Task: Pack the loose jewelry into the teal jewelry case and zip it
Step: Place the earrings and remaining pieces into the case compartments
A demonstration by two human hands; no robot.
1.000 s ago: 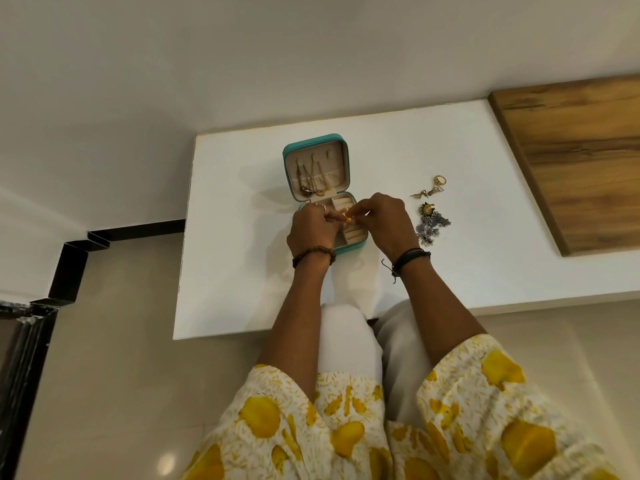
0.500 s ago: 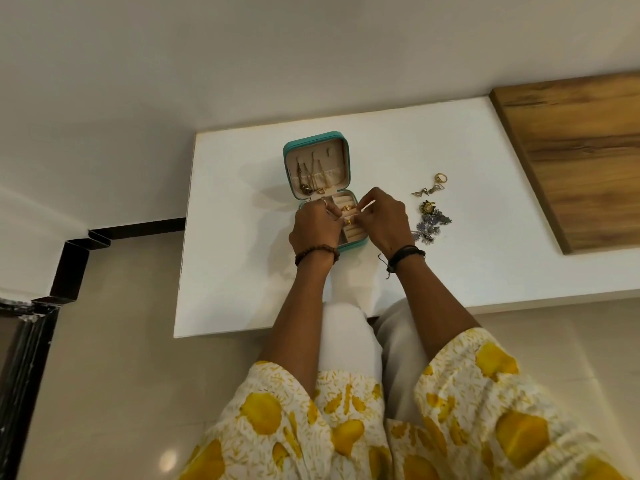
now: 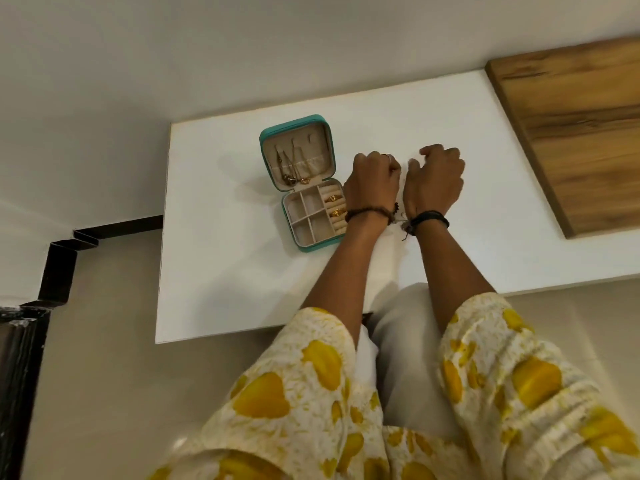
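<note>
Your left hand (image 3: pixel 372 183) and right hand (image 3: pixel 434 181) curl at three o'clock of the open teal jewelry case (image 3: pixel 304 183), likely gathering loose pieces; what they grip is hidden.

Both sleeves (image 3: pixel 512 372): loose cream fabric, large yellow blotch print, ending mid-forearm. Left wrist: brown beaded bracelet (image 3: pixel 369 212). Right wrist: black band (image 3: pixel 429 218) with dangling thread ends. White trousers (image 3: pixel 405 327) between the sleeves.

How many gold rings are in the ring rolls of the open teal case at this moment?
2 that I can see. One gold ring sits in the upper ring rolls of the teal case, another gold ring just below it. The left hand may hide more.
</note>
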